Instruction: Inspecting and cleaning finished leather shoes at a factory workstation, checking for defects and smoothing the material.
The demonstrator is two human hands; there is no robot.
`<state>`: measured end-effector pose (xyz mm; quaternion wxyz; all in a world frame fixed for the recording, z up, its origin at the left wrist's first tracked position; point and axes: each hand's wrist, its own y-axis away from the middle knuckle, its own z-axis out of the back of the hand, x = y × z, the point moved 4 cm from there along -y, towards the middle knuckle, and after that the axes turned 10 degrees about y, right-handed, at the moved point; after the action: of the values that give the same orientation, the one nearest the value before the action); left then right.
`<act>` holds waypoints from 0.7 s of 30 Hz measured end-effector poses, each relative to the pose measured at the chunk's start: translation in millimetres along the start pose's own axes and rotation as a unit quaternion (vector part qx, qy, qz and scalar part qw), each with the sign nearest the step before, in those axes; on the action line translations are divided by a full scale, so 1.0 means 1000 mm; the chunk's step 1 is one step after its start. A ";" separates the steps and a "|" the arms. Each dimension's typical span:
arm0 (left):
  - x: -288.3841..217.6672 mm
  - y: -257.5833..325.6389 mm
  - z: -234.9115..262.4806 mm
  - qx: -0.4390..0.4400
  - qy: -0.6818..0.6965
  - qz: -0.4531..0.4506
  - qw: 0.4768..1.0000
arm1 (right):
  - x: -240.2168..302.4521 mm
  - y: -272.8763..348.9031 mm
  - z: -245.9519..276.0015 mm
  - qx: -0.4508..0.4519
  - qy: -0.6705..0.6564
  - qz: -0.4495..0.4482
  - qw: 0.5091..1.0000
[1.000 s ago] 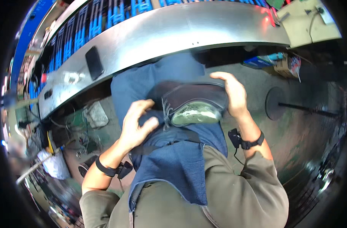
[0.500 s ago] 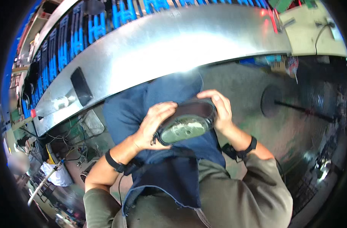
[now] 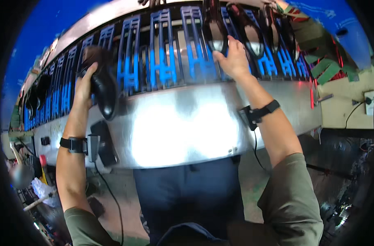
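Observation:
My left hand (image 3: 85,84) is raised at the left and grips a dark shoe (image 3: 103,94), held against the blue slotted rack (image 3: 162,61) above a shiny metal panel (image 3: 183,123). My right hand (image 3: 235,57) is stretched up to the rack at centre right. Its fingers close on the lower end of another dark shoe (image 3: 215,28) that stands in a rack slot. Both wrists wear black bands with small devices.
More dark shoes (image 3: 252,35) stand in rack slots to the right, and others (image 3: 35,96) at the far left. Another person's hand (image 3: 152,2) shows at the top edge. A beige box with a cable (image 3: 351,102) is at right. Clutter and cables (image 3: 35,188) lie lower left.
Both hands held one shoe low in front of my body. Now my view and arms have gone up to the rack, the left hand carrying a shoe and the right on a racked shoe.

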<state>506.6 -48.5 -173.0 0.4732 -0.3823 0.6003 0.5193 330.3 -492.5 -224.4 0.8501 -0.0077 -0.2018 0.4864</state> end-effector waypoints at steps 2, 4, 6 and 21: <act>0.004 -0.059 0.060 -0.030 -0.228 -0.184 0.956 | 0.017 -0.044 -0.031 0.029 0.081 0.008 0.996; 0.042 -0.089 0.105 -0.129 -0.207 -0.177 0.953 | 0.030 -0.062 -0.055 0.069 0.143 0.016 0.987; 0.039 -0.073 0.061 -0.055 -0.278 -0.161 0.945 | 0.003 -0.061 -0.047 0.107 0.152 -0.017 0.982; -0.199 0.312 -0.301 0.374 -0.302 -0.665 0.571 | -0.068 0.277 0.118 -0.107 -0.174 0.053 0.977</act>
<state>210.6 -298.6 104.4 0.9401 -0.2834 0.1399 -0.1274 30.6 -424.4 -196.3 0.7691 -0.0240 -0.3970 0.5002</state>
